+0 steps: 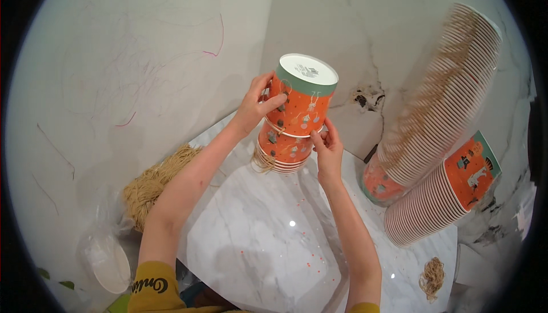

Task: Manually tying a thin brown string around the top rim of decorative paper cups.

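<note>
Between my hands is an upside-down orange paper bucket (299,104) with a green band and a white base. It sits over a short stack of matching buckets (283,148), whose pale rims show at the bottom. My left hand (258,103) grips its upper left side, thumb across the printed wall. Lower down, my right hand (328,148) pinches the rim at the right. A thin tan cord shows near the rim on the left, and more tan cord (264,160) hangs at the lower stack's left side.
A tall leaning stack of nested buckets (442,93) stands at the right, beside a shorter tilted stack (428,204). A bundle of tan cords (157,184) lies left of my forearm. A small cord tangle (432,279) rests on the marble table (257,239). Walls rise behind.
</note>
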`<state>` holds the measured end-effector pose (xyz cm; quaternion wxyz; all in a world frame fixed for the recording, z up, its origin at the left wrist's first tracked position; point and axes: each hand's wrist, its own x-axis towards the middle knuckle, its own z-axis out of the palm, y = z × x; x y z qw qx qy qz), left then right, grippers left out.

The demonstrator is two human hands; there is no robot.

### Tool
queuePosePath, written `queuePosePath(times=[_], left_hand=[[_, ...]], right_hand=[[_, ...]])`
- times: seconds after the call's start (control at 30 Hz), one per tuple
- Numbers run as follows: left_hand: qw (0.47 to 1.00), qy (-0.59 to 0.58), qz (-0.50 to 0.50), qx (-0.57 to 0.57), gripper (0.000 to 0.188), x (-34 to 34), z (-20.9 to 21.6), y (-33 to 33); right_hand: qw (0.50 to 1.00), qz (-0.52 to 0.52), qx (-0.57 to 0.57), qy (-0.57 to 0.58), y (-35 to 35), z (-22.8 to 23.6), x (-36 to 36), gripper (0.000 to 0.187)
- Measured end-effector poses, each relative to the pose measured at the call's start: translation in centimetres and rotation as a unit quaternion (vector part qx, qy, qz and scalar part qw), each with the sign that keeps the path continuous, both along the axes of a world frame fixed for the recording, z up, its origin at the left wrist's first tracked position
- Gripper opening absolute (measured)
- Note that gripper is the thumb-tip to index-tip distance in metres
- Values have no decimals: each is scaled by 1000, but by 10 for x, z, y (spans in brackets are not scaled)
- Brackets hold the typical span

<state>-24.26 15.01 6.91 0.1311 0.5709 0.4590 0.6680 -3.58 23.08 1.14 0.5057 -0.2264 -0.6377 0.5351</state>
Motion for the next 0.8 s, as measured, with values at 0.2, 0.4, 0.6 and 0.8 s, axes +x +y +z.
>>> queuePosePath(times=[0.2, 0.4, 0.6, 0.8], left_hand=[[999, -21, -21, -18, 72, -1, -15, -1], [1000, -22, -10, -8, 75, -3, -30, 0], [999, -33, -8, -5, 76, -5, -45, 3], [1000, -22, -6, 1, 76, -2, -56, 5]], right_hand=[[998, -40, 40, -41, 1, -18, 2, 57], [992, -84, 74, -61, 2, -32, 1, 59], [988, -95, 97, -70, -1, -42, 0, 61], [984, -103, 113, -93, 2, -53, 3, 62]])
